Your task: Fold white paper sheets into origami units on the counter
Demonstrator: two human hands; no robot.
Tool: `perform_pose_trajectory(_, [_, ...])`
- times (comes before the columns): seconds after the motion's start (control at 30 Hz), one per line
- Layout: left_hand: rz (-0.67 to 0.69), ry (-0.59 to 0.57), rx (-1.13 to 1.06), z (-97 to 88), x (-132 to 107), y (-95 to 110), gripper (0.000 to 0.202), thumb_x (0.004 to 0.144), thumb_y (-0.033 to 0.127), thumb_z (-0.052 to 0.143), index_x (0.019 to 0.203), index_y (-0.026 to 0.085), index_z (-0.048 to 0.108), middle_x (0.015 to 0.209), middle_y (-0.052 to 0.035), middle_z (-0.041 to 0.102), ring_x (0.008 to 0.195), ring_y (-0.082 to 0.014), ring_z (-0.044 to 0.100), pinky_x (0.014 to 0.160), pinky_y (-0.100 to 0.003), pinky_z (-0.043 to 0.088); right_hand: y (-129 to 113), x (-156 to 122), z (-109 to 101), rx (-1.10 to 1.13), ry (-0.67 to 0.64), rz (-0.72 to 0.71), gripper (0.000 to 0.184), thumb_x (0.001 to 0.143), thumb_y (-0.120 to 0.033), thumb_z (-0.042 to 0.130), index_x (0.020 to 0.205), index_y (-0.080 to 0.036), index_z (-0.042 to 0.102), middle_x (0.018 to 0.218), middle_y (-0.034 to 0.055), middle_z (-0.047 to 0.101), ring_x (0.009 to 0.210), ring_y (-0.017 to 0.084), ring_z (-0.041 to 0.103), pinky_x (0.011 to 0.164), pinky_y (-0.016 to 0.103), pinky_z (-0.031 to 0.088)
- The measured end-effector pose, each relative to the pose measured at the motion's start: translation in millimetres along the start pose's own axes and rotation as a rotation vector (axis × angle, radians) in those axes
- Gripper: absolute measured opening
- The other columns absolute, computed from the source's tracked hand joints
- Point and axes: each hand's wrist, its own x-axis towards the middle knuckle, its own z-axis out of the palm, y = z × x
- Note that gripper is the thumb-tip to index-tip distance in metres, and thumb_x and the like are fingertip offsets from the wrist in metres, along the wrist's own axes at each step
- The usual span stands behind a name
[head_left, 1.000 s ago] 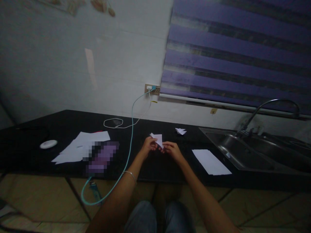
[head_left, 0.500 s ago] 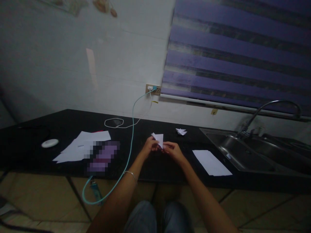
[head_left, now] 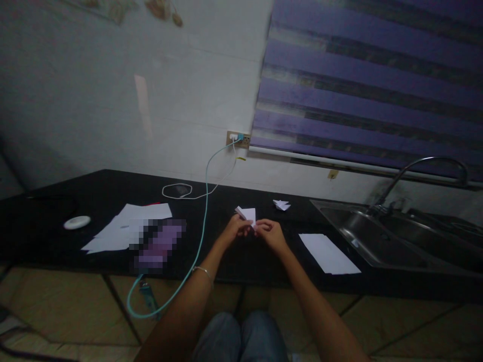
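the change over the last half second is slight: the thumb (head_left: 247, 222) of the left hand (head_left: 237, 229) now reaches a little farther across the front of the folded paper (head_left: 249, 214), and the fingers (head_left: 266, 224) of the right hand (head_left: 272, 233) look more curled at its lower right corner. that suggests the corner is the part being worked, with the paper kept in both hands. the left grip is closed on the paper's lower left side; the right grip pinches the corner (the fingertips are small and dim, so the exact pinch is hard to read). the paper is tilted over the counter (head_left: 245, 264); whether it touches cannot be told.

behind it and to the right, a second folded piece (head_left: 281, 205) sits on the counter, and a flat sheet (head_left: 329, 254) lies nearer the sink (head_left: 323, 206). the sink has two basins: the left basin (head_left: 377, 236) shows a small pale patch (head_left: 354, 243), too small to name, and the right basin (head_left: 430, 229) is too dark to read.
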Motion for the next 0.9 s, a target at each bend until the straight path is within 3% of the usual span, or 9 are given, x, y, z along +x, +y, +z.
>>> perform_pose_trajectory(0.13, [0.066,-0.102,-0.002,-1.7,1,-3,0.036,0.06,0.033,0.069,0.087,0.011,0.059,0.066,-0.0023,0.064,0.043,-0.0083,0.053,0.037,-0.017,0.026,-1,0,-3,0.021,0.027,0.03,0.03,0.063,-0.036,0.073,0.081,-0.017,0.059,0.06,0.0033,0.068,0.051,0.017,0.063,0.049,0.025,0.045])
perform_pose_trajectory(0.33, [0.008,-0.038,0.111,1.9,1,-3,0.032,0.061,0.036,0.072,0.078,0.009,0.062,0.06,-0.002,0.061,0.042,-0.0066,0.048,0.04,-0.018,0.031,4,2,-4,0.074,-0.045,0.024,0.029,0.062,-0.037,0.073,0.078,-0.019,0.056,0.066,0.0036,0.07,0.055,0.018,0.064,0.053,0.026,0.046])
perform_pose_trajectory(0.5, [0.085,0.024,0.186,5.9,-4,2,0.031,0.066,0.038,0.073,0.07,0.009,0.061,0.052,0.0003,0.056,0.042,-0.0078,0.047,0.043,-0.019,0.034,8,6,-5,0.142,0.02,0.027,0.033,0.069,-0.045,0.066,0.086,-0.018,0.058,0.064,0.0028,0.066,0.059,0.019,0.064,0.059,0.029,0.05])
perform_pose_trajectory(0.63, [0.13,0.128,0.23,3.9,-5,5,0.031,0.07,0.038,0.07,0.063,0.011,0.059,0.046,0.0017,0.052,0.039,-0.0076,0.044,0.042,-0.019,0.031,3,4,-4,-0.011,0.136,-0.148,0.029,0.073,-0.046,0.064,0.083,-0.019,0.06,0.079,0.0053,0.068,0.073,0.02,0.064,0.068,0.031,0.05])
perform_pose_trajectory(0.73, [0.143,0.14,0.273,2.4,-6,6,0.032,0.071,0.039,0.068,0.058,0.011,0.058,0.043,0.0016,0.051,0.038,-0.0075,0.043,0.043,-0.02,0.031,-2,0,-2,-0.185,0.184,-0.265,0.025,0.076,-0.043,0.062,0.08,-0.018,0.066,0.082,0.0064,0.068,0.08,0.021,0.063,0.076,0.032,0.049])
perform_pose_trajectory(0.9, [0.153,0.107,0.32,1.5,-8,7,0.034,0.073,0.04,0.066,0.055,0.012,0.058,0.044,0.0005,0.051,0.04,-0.0085,0.045,0.045,-0.02,0.032,-5,-3,-1,-0.275,0.176,-0.306,0.022,0.077,-0.037,0.062,0.081,-0.018,0.073,0.084,0.0077,0.07,0.082,0.022,0.064,0.076,0.033,0.049])
